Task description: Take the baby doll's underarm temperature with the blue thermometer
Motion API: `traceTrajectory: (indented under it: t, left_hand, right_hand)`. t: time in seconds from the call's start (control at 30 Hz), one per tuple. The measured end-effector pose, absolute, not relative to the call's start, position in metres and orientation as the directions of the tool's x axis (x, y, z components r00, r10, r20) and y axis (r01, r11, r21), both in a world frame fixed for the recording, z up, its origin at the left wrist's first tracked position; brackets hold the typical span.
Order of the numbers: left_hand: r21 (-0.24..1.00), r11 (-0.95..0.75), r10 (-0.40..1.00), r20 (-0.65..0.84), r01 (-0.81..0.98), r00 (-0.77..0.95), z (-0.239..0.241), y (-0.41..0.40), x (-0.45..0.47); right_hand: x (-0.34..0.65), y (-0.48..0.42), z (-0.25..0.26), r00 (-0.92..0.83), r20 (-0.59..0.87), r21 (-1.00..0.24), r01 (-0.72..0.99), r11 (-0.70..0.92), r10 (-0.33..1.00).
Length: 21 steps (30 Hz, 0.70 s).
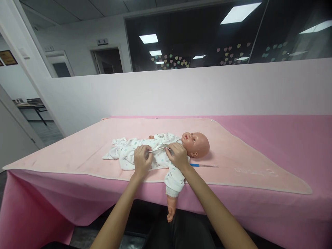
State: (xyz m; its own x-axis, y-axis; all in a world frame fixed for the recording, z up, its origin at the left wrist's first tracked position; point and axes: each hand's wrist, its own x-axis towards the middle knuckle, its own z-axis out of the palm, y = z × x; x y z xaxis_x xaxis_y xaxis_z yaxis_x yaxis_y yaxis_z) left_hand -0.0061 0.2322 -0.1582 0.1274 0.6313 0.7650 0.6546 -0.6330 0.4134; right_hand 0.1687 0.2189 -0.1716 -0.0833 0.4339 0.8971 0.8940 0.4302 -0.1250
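A baby doll (199, 142) lies on its back with its head to the right, dressed in a white printed baby garment (132, 152). My left hand (143, 159) is over the doll's belly, its fingers pinched on a pale strip of the garment, seemingly a front edge or tie. Near the chest, my right hand (178, 154) pinches the other end of this strip, which stretches between the two hands. One sleeved doll arm (171, 204) hangs over the table's near edge, below my right hand.
Under the doll is a peach blanket (77, 148) on a table with a pink cover (290, 145). A thin blue-handled tool (195, 165) lies beside the doll's head. A white partition (207, 90) stands behind the table.
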Motion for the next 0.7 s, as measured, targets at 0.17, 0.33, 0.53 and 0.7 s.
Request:
traceTrajectory:
  t: [0.17,0.33,0.53,0.7]
  left_hand:
    - [0.428,-0.649,0.611,0.786,0.629,0.096,-0.1593,0.2334,-0.0056]
    - [0.491,-0.6,0.664,0.746,0.631,0.052,-0.1619,0.2353,-0.0066]
    - [0.524,-0.589,0.684,0.729,0.616,0.034,-0.1611,0.2336,-0.0072]
    - [0.409,-0.62,0.646,0.751,0.669,0.14,-0.1598,0.2319,-0.006]
  right_hand:
    - [0.1684,0.219,-0.1716,-0.073,0.904,-0.131,0.891,0.434,0.422]
    - [0.1684,0.2199,-0.1723,-0.059,0.905,-0.151,0.88,0.449,0.42]
    - [0.1685,0.2208,-0.1733,-0.044,0.904,-0.166,0.88,0.445,0.425]
    - [0.169,0.2214,-0.1738,-0.045,0.908,-0.16,0.882,0.443,0.417]
